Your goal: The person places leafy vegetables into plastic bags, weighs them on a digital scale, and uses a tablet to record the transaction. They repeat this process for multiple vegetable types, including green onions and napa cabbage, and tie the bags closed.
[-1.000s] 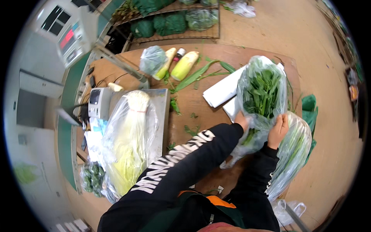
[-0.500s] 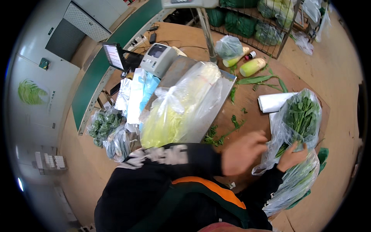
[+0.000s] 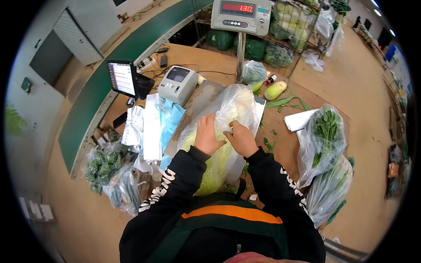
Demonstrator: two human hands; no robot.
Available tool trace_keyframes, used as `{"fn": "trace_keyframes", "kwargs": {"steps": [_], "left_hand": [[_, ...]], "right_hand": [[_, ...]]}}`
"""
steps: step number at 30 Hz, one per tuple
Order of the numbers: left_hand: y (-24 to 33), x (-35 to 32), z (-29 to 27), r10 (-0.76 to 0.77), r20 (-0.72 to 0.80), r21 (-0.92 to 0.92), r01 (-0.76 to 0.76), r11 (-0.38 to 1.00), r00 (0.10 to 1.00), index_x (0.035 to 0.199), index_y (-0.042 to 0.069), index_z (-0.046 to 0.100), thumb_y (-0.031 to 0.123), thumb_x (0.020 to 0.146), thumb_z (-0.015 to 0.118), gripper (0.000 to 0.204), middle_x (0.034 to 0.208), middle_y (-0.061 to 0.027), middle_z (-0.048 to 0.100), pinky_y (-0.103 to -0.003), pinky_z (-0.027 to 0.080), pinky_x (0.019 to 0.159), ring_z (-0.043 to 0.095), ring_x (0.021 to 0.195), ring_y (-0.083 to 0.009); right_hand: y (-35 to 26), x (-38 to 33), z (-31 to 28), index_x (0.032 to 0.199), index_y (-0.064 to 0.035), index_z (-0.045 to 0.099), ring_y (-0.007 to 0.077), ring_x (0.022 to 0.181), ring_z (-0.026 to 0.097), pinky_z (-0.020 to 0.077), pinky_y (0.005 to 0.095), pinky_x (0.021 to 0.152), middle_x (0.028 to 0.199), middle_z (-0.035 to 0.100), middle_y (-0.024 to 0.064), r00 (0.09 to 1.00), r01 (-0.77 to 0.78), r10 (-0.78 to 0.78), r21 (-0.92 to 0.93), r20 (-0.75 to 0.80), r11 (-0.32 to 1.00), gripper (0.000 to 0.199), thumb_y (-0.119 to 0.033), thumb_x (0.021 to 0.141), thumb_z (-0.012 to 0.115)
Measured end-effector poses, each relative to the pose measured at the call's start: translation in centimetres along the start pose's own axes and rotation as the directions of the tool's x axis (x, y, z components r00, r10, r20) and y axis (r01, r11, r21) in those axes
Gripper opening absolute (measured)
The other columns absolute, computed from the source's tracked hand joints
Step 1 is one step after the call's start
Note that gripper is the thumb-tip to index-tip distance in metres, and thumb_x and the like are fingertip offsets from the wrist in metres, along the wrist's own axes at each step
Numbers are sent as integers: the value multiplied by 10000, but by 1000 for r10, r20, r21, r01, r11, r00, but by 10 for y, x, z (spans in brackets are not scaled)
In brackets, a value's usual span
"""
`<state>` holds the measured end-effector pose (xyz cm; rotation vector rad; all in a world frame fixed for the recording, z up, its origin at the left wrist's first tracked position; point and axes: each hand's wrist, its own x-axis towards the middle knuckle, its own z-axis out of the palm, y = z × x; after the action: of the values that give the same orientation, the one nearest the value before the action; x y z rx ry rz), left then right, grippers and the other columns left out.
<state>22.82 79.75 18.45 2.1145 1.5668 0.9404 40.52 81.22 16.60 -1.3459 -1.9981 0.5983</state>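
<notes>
A clear plastic bag (image 3: 239,101) of pale, leafy green-and-white vegetables, which look like Chinese cabbages (image 3: 210,172), lies on the metal scale platform (image 3: 202,94). My left hand (image 3: 208,136) rests on top of the bag, fingers stretched out and thumb apart. Just to its right, my right hand (image 3: 241,138) has its fingers bent and thumb drawn in, pinching what appears to be the bag's plastic. The scale's display head (image 3: 240,15) stands lit on a post at the far side. At the right of the table lies a bag of dark leafy greens (image 3: 326,131).
A label printer (image 3: 177,84) and a screen (image 3: 122,79) stand at the left. White and blue plastic bags (image 3: 152,127) lie beside the scale, with bagged greens (image 3: 103,164) lower left. A pale green radish (image 3: 275,90) lies far right, a white roll (image 3: 299,120) nearer.
Both hands have left the right side and now lie on the cabbage bag. My right hand has let go of the greens bag. The view has shifted, bringing the scale display in.
</notes>
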Motion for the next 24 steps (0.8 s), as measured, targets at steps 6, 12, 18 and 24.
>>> {"fn": "trace_keyframes", "kwargs": {"steps": [6,12,18,24], "left_hand": [[-36,-8,7,112,-127,2,-113,994,986,1122,34,589,0,699,694,436,1081,-189,604,-447,466,891,568,1021,-391],[20,9,-52,361,-216,-139,-394,908,907,873,33,628,-70,683,579,221,824,-152,620,-437,487,730,605,829,-377],[41,21,-76,450,594,-711,174,681,667,1089,-23,655,-105,757,419,415,929,-59,659,-291,481,743,574,811,-109],[38,9,-54,386,761,-646,557,522,521,1052,-10,671,97,929,617,172,972,-15,645,-242,425,766,539,835,-94]], "right_hand": [[-65,-25,-20,989,7,578,359,704,588,446,442,654,774,614,151,993,-1,-24,210,118,978,199,-191,1000,562],[-159,-83,-93,884,-36,519,71,542,335,295,254,523,639,416,-29,953,25,291,975,-91,221,233,-191,1054,492],[-143,-77,-106,866,-54,486,70,568,325,280,247,547,643,360,-28,943,17,328,993,-55,117,244,-177,1072,438],[-121,-104,-81,1055,-31,560,188,788,544,423,316,678,910,570,76,962,86,239,976,-133,198,157,-181,1032,519]]}}
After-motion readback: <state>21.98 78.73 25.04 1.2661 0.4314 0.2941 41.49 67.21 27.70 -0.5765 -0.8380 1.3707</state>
